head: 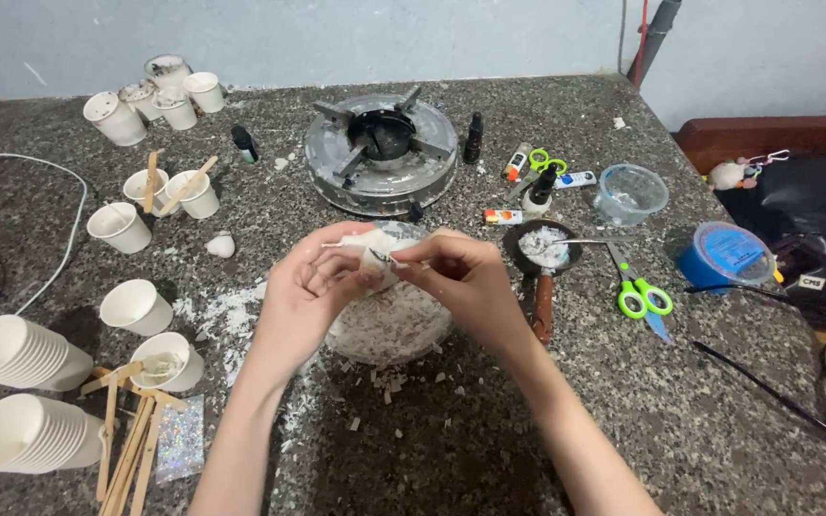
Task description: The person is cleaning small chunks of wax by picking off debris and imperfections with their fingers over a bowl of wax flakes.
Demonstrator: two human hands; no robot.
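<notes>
- Head view shows your left hand (303, 291) and your right hand (466, 277) meeting over the middle of the bench (489, 430); both grips are closed narrow on one white wax lump (375, 256), which they hold together between the fingertips.
- Your right fingertips pinch a thin wick (341, 245) or similar string at the lump; I cannot tell exactly where it ends.
- Directly under the lump stands a clear bowl (389, 330) with white wax flakes; your hands are above it, not touching the flakes as far as you can see.
- Loose wax crumbs (227, 311) lie on the bench to the left of the bowl and in front of it.
- Just right of your right hand is a small dark pan (540, 247) with white wax inside, with a brown handle pointing toward you.
- Green scissors (638, 291) lie right of the pan, and a blue-lidded tub (724, 253) is further right.
- Behind the bowl stands a round metal burner (380, 153).
- On the left side you have white paper cups (136, 308), two lying stacks of cups (16, 354), and wooden sticks (126, 449) near the bench edge.
</notes>
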